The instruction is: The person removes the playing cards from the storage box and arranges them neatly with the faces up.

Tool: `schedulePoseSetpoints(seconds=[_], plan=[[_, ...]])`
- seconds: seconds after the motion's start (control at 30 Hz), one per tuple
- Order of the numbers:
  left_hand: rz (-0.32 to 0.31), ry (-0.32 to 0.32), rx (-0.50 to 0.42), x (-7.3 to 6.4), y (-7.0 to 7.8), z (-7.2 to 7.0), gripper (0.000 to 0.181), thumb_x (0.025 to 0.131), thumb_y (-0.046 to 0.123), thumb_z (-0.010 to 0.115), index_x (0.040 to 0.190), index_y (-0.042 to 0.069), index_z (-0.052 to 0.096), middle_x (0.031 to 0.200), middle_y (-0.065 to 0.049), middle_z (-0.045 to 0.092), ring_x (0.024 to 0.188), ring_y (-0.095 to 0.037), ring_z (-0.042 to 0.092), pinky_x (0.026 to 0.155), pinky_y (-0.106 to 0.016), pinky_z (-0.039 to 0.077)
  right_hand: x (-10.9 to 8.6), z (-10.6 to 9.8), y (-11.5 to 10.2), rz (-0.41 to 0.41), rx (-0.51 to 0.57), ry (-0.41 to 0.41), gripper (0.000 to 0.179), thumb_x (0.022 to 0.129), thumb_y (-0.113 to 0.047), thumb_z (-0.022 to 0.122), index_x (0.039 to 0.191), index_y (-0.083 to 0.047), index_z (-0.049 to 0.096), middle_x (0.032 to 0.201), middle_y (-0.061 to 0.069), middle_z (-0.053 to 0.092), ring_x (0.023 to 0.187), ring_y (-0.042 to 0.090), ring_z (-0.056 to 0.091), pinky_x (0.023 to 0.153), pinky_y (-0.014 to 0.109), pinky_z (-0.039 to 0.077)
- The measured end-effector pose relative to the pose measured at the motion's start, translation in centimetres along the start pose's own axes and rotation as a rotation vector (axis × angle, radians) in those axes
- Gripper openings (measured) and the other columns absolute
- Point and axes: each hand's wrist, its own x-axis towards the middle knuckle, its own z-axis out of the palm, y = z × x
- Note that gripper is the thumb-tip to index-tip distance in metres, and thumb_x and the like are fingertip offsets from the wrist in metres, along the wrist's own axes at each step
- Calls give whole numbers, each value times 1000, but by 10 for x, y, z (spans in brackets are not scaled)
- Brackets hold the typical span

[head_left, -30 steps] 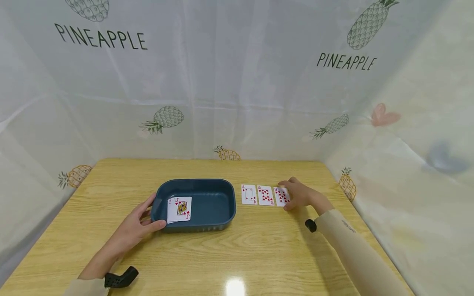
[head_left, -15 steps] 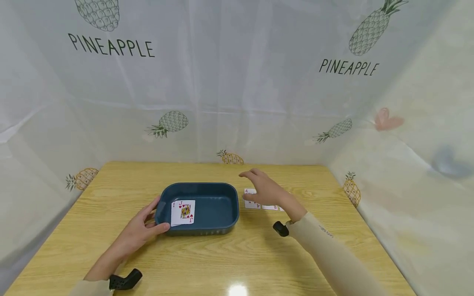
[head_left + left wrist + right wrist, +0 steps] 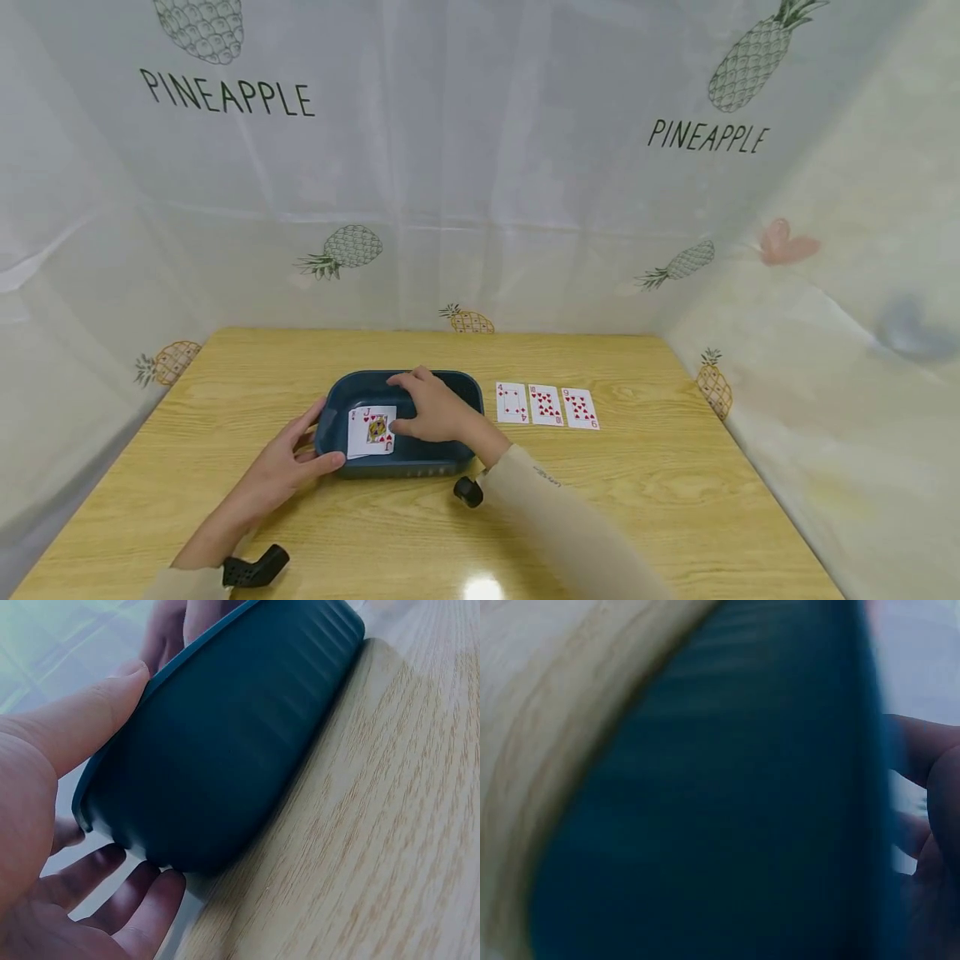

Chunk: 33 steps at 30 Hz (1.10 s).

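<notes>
A dark blue rectangular tray [image 3: 390, 471] sits on the wooden table. My left hand [image 3: 281, 467] grips its left end, thumb on the rim and fingertips against the outer wall, as the left wrist view shows. Inside the tray, at the left, lies a small face-up stack of playing cards topped by the jack of hearts [image 3: 377, 427]. My right hand [image 3: 435, 412] is over the tray's right half with nothing seen in it; its thumb tip is at the jack's right edge, and whether it touches is unclear. The tray's wall [image 3: 727, 795] hides most of that hand in the right wrist view.
Right of the tray, a row of face-up cards lies on the table: a four of diamonds [image 3: 512, 402], a ten of hearts [image 3: 545, 405] and a nine of hearts [image 3: 581, 408]. A pineapple-print curtain [image 3: 510, 167] hangs behind the table [image 3: 637, 500].
My right hand has left the nine of hearts, passed left above the row and come over the tray. Those three cards are fully visible again. My left hand keeps its place on the tray.
</notes>
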Motion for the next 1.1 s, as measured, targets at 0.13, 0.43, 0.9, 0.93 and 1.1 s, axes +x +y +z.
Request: schedulePoseSetpoints(seconds=[0.13, 0.43, 0.9, 0.93, 1.1], plan=[[12, -1, 7, 1, -1, 0, 97, 100, 22, 77, 173, 20, 12, 167, -30, 26, 140, -50, 51, 93, -20, 54, 11, 18, -3, 61, 8, -7, 72, 96, -33, 80, 158, -14, 50, 148, 12, 50, 126, 25, 55, 106, 37, 51], [21, -7, -7, 1, -1, 0, 97, 101, 21, 76, 173, 21, 12, 165, -28, 28, 138, -47, 51, 90, -19, 55, 20, 42, -6, 173, -78, -52, 88, 87, -50, 87, 161, -21, 48, 146, 6, 48, 118, 22, 46, 97, 45, 46], [31, -24, -43, -1, -1, -2, 100, 100, 21, 77, 173, 17, 8, 167, -31, 26, 141, -53, 48, 92, -21, 55, 21, 39, -6, 191, -131, -96, 89, 82, -48, 92, 158, -21, 53, 146, 3, 45, 121, 22, 43, 99, 37, 45], [31, -26, -45, -1, 0, -2, 101, 100, 21, 77, 173, 17, 8, 167, -31, 25, 142, -54, 47, 92, -21, 55, 21, 39, -6, 191, -126, -96, 88, 82, -47, 92, 157, -21, 54, 146, 3, 45, 122, 22, 44, 100, 37, 46], [24, -24, -29, -2, -1, -2, 101, 100, 23, 77, 173, 17, 8, 168, -31, 24, 143, -54, 46, 93, -21, 54, 22, 37, -3, 183, -107, -95, 85, 81, -44, 94, 152, -17, 59, 143, 5, 48, 123, 24, 46, 103, 34, 47]])
